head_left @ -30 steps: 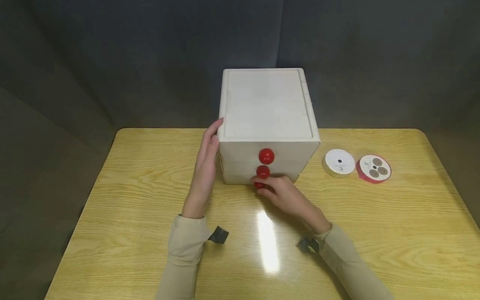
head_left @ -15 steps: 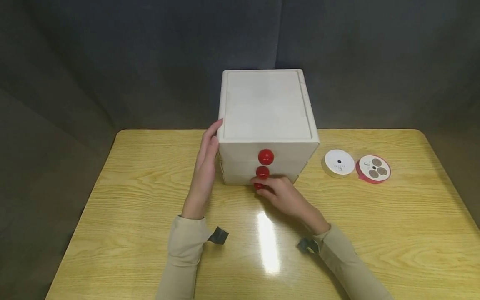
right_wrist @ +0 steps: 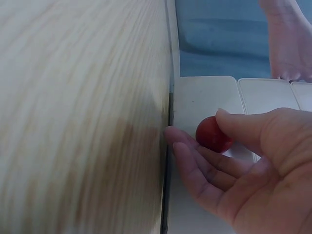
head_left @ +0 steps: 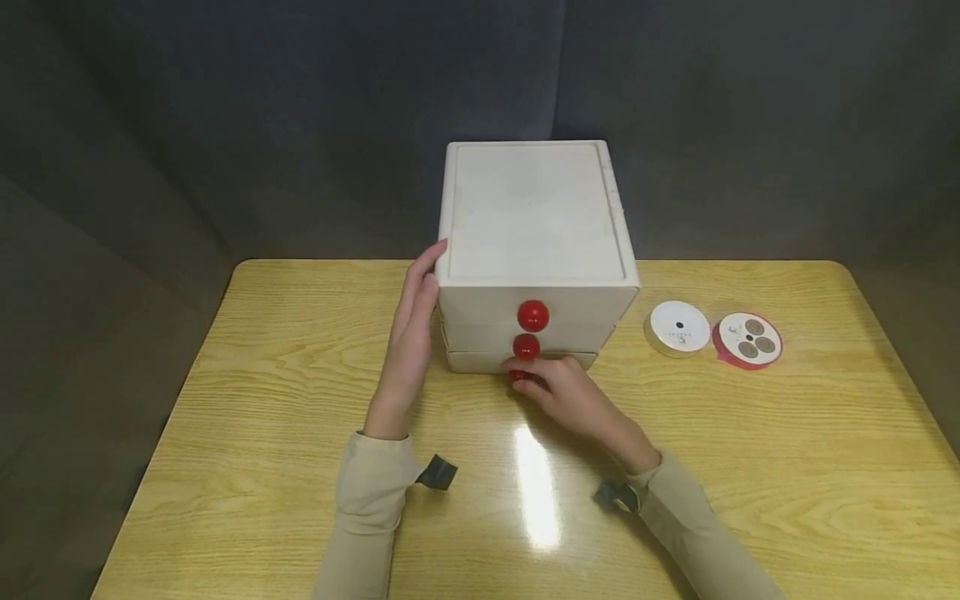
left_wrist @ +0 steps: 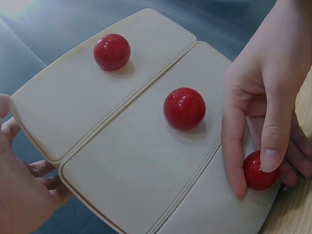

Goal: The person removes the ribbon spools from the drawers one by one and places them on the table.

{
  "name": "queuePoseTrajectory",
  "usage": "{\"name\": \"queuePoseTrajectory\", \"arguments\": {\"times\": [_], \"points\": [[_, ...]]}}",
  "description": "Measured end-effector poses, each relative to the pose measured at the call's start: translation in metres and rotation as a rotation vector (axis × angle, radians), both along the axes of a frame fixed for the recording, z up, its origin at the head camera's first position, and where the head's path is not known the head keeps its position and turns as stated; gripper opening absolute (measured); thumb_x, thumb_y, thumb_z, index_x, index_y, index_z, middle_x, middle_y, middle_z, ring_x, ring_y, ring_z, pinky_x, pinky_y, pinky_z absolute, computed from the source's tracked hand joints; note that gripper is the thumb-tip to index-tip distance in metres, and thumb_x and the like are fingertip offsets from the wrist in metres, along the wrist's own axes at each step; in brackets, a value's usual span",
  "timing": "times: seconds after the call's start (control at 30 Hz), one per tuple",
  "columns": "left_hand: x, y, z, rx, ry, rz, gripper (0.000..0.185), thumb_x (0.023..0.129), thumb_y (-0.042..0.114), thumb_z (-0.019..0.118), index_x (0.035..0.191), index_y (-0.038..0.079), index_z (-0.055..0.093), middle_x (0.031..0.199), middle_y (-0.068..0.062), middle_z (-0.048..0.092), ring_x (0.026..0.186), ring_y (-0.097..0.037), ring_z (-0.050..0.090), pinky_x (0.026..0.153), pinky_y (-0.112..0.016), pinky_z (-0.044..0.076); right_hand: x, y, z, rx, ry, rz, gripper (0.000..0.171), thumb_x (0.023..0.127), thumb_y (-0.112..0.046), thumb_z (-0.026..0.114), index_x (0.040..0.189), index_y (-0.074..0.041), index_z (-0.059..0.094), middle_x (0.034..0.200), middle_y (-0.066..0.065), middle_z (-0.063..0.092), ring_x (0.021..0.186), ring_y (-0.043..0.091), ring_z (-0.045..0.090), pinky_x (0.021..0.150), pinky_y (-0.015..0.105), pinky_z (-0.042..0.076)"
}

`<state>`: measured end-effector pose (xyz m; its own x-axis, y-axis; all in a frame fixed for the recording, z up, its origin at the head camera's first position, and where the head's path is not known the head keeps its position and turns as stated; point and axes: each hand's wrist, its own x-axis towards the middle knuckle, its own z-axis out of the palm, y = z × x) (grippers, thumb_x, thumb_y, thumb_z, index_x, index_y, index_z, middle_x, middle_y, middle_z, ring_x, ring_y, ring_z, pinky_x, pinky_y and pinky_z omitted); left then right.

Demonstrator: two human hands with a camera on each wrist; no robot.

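Head view — three red knobs (head_left: 532, 316), two tape rolls (head_left: 678, 327), right hand (head_left: 570, 392) pinching lowest knob (head_left: 519, 376), left hand (head_left: 411, 333) flat on box (head_left: 532, 217).

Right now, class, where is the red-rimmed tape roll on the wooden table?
In the head view, the red-rimmed tape roll lies flat on the table's right side, just right of the white tape roll and beyond the white drawer box.

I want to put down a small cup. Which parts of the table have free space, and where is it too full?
Bare wood lies on the table left of the left hand and near the right front edge. It is crowded before the drawer box, where the right hand pinches the bottom knob, and beside the white spool and red spool.
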<state>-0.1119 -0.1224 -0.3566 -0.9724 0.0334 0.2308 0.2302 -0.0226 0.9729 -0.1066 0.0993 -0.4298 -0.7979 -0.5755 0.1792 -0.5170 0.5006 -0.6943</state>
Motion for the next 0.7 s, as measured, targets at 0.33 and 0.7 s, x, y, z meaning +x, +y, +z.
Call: {"name": "queuePoseTrajectory", "arguments": {"times": [0.33,0.7], "points": [[0.000,0.000,0.000,-0.006,0.020,-0.013,0.052,0.112,0.036,0.033,0.159,0.016,0.037,0.163,0.006,0.036,0.151,-0.008,0.028,0.124,-0.043,0.019,0.007,0.003,0.003,0.021,-0.067,-0.001,0.027,0.095,-0.004,0.073,0.122,-0.005,0.075,0.112,0.009,0.076,0.095,0.015,0.068,0.089,0.040,0.057],[0.001,0.001,0.001,-0.004,0.014,-0.005,0.051,0.112,0.036,0.032,0.159,0.017,0.037,0.163,0.006,0.036,0.151,-0.008,0.029,0.124,-0.044,0.020,0.017,0.004,0.003,0.028,-0.065,0.016,0.027,0.094,-0.005,0.074,0.122,-0.005,0.075,0.110,0.005,0.076,0.100,0.017,0.068,0.093,0.043,0.056]]}}
